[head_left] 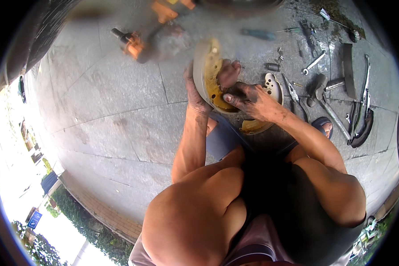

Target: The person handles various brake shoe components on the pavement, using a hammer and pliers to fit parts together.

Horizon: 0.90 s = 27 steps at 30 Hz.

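Observation:
A curved brake shoe with a yellow web and a pale grey outer face [202, 66] is raised above the pavement in front of my knees. My left hand [196, 91] grips its outer side, palm against the curve; blurred fingers show past its inner edge. From the right, my right hand [255, 101] closes on the lower part of the web, its darkened thumb pressed there and its other fingers partly hidden. Another brake shoe [275, 88] lies below on the paving, partly covered by my right forearm. Both hands are stained with dark grime.
To the right lie long-nose pliers [292, 91], a hammer [330, 113], a wrench [314, 62], a black socket [273, 67], a dark flat strip [348, 71], a black curved piece [363, 131] and long-handled pliers [366, 82]. An orange-and-black tool [132, 45] rests far left, blurred. A teal-handled screwdriver [258, 34] lies farther off.

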Available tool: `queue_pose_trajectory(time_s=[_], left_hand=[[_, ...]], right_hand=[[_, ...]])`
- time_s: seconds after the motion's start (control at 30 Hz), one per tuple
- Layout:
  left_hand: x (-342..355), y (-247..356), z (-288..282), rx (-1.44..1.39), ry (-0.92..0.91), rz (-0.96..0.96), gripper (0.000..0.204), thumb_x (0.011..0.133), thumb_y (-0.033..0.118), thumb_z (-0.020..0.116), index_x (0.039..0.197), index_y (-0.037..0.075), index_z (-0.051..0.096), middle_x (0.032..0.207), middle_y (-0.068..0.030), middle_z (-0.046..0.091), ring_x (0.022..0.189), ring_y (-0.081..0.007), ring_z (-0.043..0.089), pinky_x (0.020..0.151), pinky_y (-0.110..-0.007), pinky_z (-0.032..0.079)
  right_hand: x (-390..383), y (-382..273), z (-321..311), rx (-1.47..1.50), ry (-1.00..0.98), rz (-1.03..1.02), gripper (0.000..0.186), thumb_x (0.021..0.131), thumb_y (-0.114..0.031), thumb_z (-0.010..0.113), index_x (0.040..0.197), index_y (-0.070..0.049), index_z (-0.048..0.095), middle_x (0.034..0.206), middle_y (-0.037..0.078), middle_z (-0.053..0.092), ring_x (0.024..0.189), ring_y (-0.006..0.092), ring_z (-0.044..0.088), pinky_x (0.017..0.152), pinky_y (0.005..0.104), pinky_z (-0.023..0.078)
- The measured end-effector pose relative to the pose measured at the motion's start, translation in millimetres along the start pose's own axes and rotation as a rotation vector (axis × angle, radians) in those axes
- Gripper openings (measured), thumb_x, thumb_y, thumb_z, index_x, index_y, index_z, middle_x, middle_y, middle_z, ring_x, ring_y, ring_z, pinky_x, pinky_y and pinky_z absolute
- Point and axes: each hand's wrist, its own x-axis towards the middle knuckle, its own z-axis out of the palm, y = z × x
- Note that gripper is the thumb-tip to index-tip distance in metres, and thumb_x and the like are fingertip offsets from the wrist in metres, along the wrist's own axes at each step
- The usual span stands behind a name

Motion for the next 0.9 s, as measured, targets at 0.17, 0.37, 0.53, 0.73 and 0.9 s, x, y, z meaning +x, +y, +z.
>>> queue_pose_trajectory(time_s=[0.17,0.37,0.53,0.73,0.9], left_hand=[[-6,10,-2,0.227,-0.081,0.049,0.076,0.090,0.060,0.047,0.137,0.000,0.049,0.135,-0.0212,0.057,0.112,-0.0291,0.063,0.084,-0.033,0.058],[4,35,-44,0.415,-0.032,0.016,0.074,0.096,0.056,0.039,0.142,-0.001,0.044,0.148,-0.0233,0.044,0.123,-0.0313,0.057,0.107,-0.038,0.045],[-24,75,-45,1.601,0.257,0.205,0.069,0.100,0.058,0.041,0.126,-0.002,0.061,0.120,-0.0200,0.067,0.108,-0.0336,0.065,0.093,-0.041,0.050],[-40,105,-2,2.047,0.719,0.452,0.041,0.091,0.038,0.070,0.108,0.001,0.072,0.115,-0.0202,0.069,0.113,-0.0375,0.060,0.097,-0.045,0.047],[-22,84,-15,2.012,0.520,0.534,0.034,0.091,0.034,0.070,0.107,0.004,0.073,0.113,-0.0176,0.070,0.108,-0.0367,0.061,0.095,-0.045,0.048]], right_hand=[[11,-1,7,-0.088,0.015,-0.125,0.067,0.092,-0.058,0.059,0.111,0.006,0.062,0.090,0.025,0.069,0.091,0.0404,0.067,0.083,0.0471,0.051],[20,-18,0,-0.140,-0.148,-0.209,0.053,0.092,-0.052,0.061,0.098,-0.001,0.072,0.087,0.021,0.069,0.082,0.0409,0.064,0.076,0.0480,0.049],[42,-15,-15,-0.157,-0.222,-0.128,0.052,0.089,-0.050,0.065,0.091,0.001,0.073,0.085,0.023,0.067,0.085,0.0386,0.066,0.077,0.0474,0.048],[57,24,-8,-0.572,-0.274,-0.142,0.048,0.089,-0.047,0.065,0.093,0.000,0.072,0.093,0.021,0.070,0.100,0.0371,0.066,0.086,0.0476,0.052],[23,12,-46,-0.606,-0.124,-0.090,0.051,0.097,-0.050,0.053,0.125,-0.009,0.064,0.115,0.018,0.069,0.113,0.0336,0.064,0.100,0.0477,0.050]])
